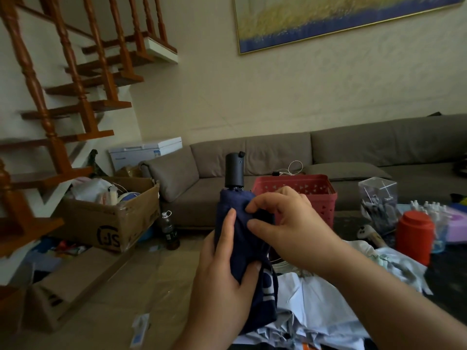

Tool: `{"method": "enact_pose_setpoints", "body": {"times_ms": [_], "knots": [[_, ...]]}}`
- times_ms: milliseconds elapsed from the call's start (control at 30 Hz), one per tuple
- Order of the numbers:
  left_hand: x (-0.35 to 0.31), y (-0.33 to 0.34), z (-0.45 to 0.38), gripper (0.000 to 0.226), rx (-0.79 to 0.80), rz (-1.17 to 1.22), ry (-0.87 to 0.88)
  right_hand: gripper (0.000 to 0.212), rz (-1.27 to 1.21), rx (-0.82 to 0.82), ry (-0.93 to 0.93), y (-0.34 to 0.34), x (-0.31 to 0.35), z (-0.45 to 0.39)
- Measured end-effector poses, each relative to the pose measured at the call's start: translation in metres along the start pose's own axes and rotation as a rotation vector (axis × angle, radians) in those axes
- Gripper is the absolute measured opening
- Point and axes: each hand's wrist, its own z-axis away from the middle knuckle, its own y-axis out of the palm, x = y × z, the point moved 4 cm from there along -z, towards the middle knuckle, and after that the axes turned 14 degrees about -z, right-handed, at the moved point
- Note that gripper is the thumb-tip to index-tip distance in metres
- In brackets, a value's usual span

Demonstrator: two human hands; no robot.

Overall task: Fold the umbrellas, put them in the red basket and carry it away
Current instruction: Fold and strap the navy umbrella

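Navy umbrella nearly bundled, not yet in the basket.

The left hand (222, 271) grips the collapsed navy umbrella (240, 238) upright while the right hand (285, 223) pinches its folds near the black handle (235, 170). The red basket (298, 195) waits behind, its inside hidden from here; the umbrella's strap and any other umbrellas can't be made out.

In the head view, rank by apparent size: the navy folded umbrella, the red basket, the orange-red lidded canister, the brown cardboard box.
1. Brown cardboard box, largest.
2. Navy folded umbrella and red plastic basket: similar; the umbrella is nearer the camera and partly covered by the hands, so unsure.
3. Orange-red lidded canister, smallest.
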Motion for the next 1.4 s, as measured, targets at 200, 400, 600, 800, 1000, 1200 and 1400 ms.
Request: {"method": "enact_pose_setpoints", "body": {"times_ms": [200,400,600,800,1000,1200,1400], "knots": [[-0.006,-0.004,0.0,0.11,0.015,-0.058,0.045,0.012,-0.057,0.057,0.003,-0.008,0.001,-0.007],[-0.012,-0.003,-0.001,0.109,0.016,-0.075,0.082,0.023,0.003,0.111,0.033,-0.016,0.008,-0.008],[-0.016,-0.002,-0.004,0.106,0.051,-0.072,0.087,0.025,0.181,0.161,0.016,-0.028,0.013,-0.005],[-0.02,-0.003,-0.001,0.103,0.113,-0.027,0.112,0.017,0.241,0.175,0.004,-0.04,0.016,-0.004],[-0.022,-0.004,-0.001,0.102,0.096,0.004,0.115,0.02,0.114,0.223,-0.04,-0.038,0.011,-0.001],[-0.02,-0.002,0.0,0.103,0.106,0.04,0.116,0.022,0.111,0.222,-0.048,-0.041,0.007,-0.003],[-0.025,0.004,-0.001,0.101,0.147,0.107,0.102,0.02,0.145,0.166,0.002,-0.046,-0.004,-0.005]]}}
